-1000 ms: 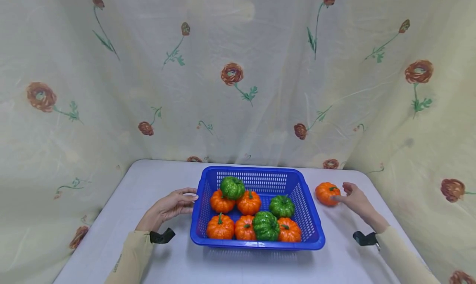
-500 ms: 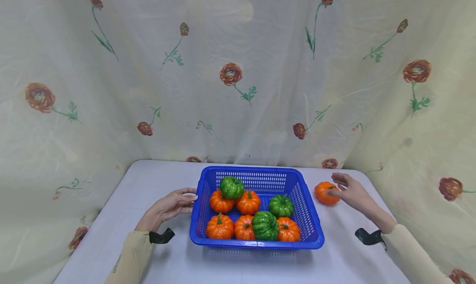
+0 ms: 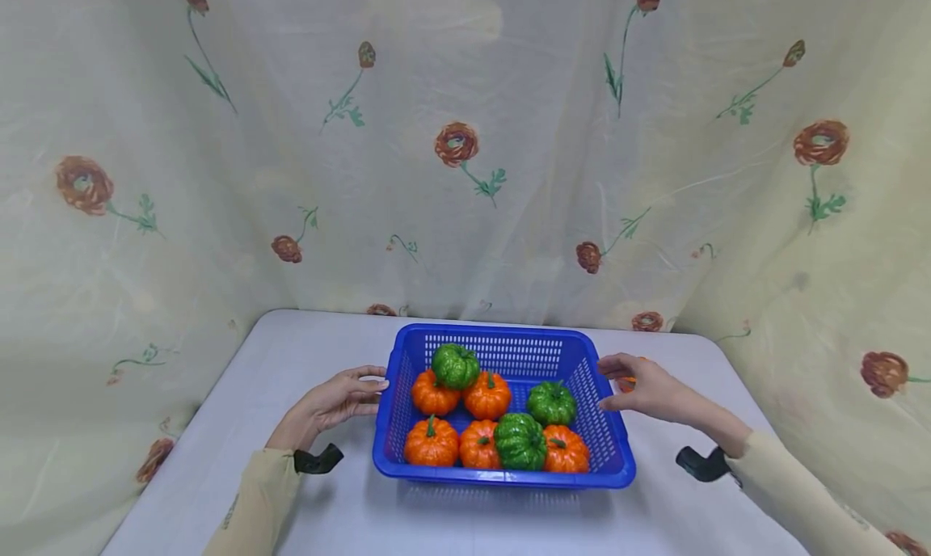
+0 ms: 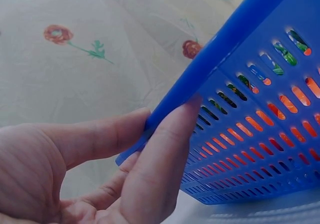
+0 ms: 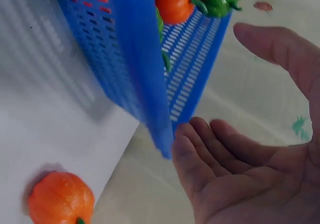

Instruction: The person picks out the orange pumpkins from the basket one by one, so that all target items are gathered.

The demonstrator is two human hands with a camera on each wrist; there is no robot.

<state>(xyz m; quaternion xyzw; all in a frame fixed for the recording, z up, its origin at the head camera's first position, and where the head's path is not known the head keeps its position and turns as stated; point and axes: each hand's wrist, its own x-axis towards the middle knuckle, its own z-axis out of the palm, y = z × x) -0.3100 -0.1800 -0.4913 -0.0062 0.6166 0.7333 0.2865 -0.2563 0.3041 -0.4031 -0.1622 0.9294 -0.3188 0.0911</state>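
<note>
A blue plastic basket (image 3: pixel 502 479) holds several small orange pumpkins (image 3: pixel 431 443) and green pumpkins (image 3: pixel 520 443). At its left side my left hand (image 3: pixel 338 398) pinches the rim; the left wrist view shows the thumb on one face and fingers (image 4: pixel 157 169) on the other. My right hand (image 3: pixel 650 390) is beside the right rim, thumb spread away from the fingers. In the right wrist view those fingertips (image 5: pixel 182 131) lie close to the rim, and I cannot tell whether they touch. A loose orange pumpkin (image 5: pixel 61 198) sits on the table, mostly hidden behind the right hand in the head view.
The white table (image 3: pixel 320 515) carries the basket near its far edge. A flower-patterned curtain (image 3: pixel 509 241) hangs behind the table and along both sides. Each wrist wears a black strap (image 3: pixel 318 461).
My right hand has moved left, off the loose orange pumpkin and over to the basket's right rim. The pumpkin stays put. The left hand and the basket have not visibly moved.
</note>
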